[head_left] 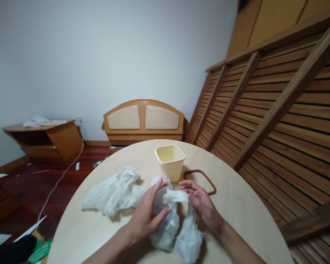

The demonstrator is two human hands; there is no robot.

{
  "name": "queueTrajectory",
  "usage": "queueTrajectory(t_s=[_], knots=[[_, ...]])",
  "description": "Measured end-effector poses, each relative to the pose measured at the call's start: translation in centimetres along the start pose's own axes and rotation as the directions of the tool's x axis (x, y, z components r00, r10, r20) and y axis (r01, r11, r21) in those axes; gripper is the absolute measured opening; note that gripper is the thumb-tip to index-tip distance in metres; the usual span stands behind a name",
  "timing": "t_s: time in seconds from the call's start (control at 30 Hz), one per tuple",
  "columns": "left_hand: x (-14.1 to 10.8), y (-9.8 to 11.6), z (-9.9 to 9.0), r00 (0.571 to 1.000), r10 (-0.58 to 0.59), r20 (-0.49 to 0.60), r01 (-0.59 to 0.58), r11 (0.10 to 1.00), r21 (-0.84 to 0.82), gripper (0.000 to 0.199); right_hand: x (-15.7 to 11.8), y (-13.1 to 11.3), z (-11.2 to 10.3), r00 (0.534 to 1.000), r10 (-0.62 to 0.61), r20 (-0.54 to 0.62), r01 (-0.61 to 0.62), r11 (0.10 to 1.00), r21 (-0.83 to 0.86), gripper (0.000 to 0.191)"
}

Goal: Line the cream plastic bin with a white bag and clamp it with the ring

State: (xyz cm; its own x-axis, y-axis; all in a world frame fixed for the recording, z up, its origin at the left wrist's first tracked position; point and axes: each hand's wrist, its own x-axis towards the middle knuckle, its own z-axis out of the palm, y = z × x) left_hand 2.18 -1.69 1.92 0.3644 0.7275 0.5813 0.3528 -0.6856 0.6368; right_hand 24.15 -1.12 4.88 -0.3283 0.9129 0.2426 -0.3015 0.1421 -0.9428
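Note:
A crumpled white plastic bag (165, 229) lies at the near middle of the round table. My left hand (150, 211) is at its left side, thumb and fingers spread apart, next to the plastic. My right hand (202, 207) is closed on the upper right part of the bag, where a strip of plastic stretches up to its thumb and fingers. Just beyond the hands stands a pale yellow square container (172, 163), upright and without a lid. A brown rounded-square ring (209, 179) lies flat beside it, partly behind my right hand.
Another crumpled white plastic bag (114, 192) rests on the left of the light wood table (244, 205). A wooden slatted frame (264, 121) leans along the right. Behind are a headboard (143, 132) and a low cabinet (60, 137). A white cable (61, 179) crosses the floor.

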Motion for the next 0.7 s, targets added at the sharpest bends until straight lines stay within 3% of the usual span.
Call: queueTrajectory(t_s=[0.1,0.17,0.3,0.37,0.47,0.53,0.6,0.67,0.7], knots=[[0.3,0.3,-0.4,0.996,-0.048,0.074,0.045,0.998,0.042,0.031,0.0,-0.3,-0.8,0.998,-0.017,0.054,0.022,0.996,-0.092,0.047],[0.5,0.8,-0.9,0.994,-0.095,0.061,0.092,0.995,0.045,0.018,0.3,-0.8,-1.9,0.999,-0.033,0.031,0.038,0.984,-0.171,0.050],[0.7,1.6,-2.0,0.989,-0.147,-0.001,0.147,0.988,-0.042,0.024,1.0,-1.4,-4.5,0.979,-0.170,-0.115,0.107,0.902,-0.418,0.030],[0.8,2.0,-2.3,0.988,-0.152,0.031,0.155,0.984,-0.087,0.026,1.3,-1.3,-5.4,0.933,-0.286,-0.219,0.140,0.849,-0.509,0.020],[0.9,2.6,-2.3,0.976,-0.175,0.130,0.189,0.976,-0.110,0.027,1.6,-1.0,-5.9,0.844,-0.432,-0.317,0.175,0.781,-0.599,0.022],[0.9,3.0,-2.0,0.958,-0.200,0.205,0.224,0.969,-0.101,0.027,1.6,-0.9,-5.8,0.807,-0.516,-0.286,0.192,0.687,-0.701,0.022],[1.0,3.2,-1.9,0.950,-0.231,0.210,0.255,0.962,-0.097,0.019,1.6,-1.0,-5.7,0.815,-0.545,-0.198,0.187,0.571,-0.800,0.017],[1.1,2.9,-2.1,0.958,-0.261,0.115,0.275,0.954,-0.121,0.024,1.5,-1.4,-5.7,0.846,-0.514,-0.141,0.169,0.510,-0.844,0.013],[1.1,2.6,-2.3,0.959,-0.281,0.044,0.284,0.948,-0.144,0.028,1.4,-1.6,-5.8,0.865,-0.481,-0.142,0.151,0.520,-0.841,0.014]])
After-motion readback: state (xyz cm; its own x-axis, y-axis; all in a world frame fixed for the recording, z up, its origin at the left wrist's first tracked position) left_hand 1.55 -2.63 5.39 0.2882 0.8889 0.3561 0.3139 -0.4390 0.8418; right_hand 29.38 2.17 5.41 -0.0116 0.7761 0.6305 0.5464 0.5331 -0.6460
